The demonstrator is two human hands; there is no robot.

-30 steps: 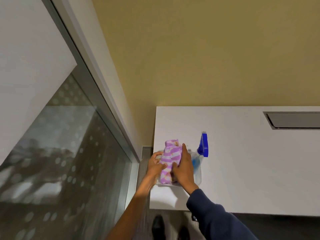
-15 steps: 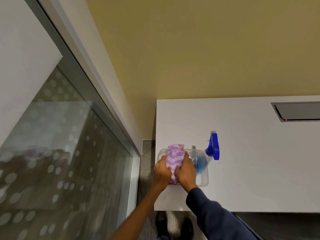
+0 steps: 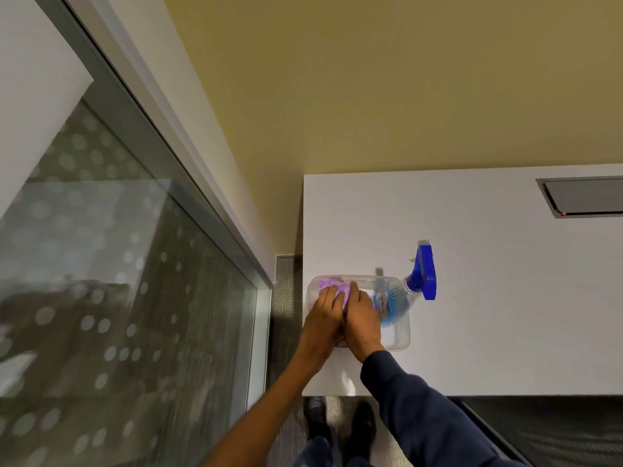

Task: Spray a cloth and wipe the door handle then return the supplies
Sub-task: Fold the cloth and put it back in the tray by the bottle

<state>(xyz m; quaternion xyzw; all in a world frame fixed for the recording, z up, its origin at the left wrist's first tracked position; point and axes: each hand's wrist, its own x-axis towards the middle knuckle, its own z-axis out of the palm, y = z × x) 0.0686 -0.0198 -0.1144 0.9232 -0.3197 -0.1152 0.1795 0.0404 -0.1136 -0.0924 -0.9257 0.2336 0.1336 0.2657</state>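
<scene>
A purple and white striped cloth (image 3: 332,286) lies in the left half of a clear plastic bin (image 3: 401,338) on the white table (image 3: 505,298). Both hands rest side by side on the cloth, pressing it down into the bin: my left hand (image 3: 323,318) on its left part, my right hand (image 3: 362,320) on its right part. Most of the cloth is hidden under them. A spray bottle (image 3: 396,303) with blue liquid leans in the bin's right half, its blue trigger head (image 3: 425,276) sticking out over the far right corner. No door handle is in view.
A glass panel with a dotted pattern (image 3: 118,298) in a grey frame stands to the left. A yellow wall (image 3: 371,96) backs the table. A grey cable hatch (image 3: 586,197) sits at the table's far right. My shoes (image 3: 340,426) stand on the dark carpet below the table's edge.
The hands have lowered the cloth from above the bin down into it. The cloth stood up between the fingers before; now it lies flattened under both hands.
</scene>
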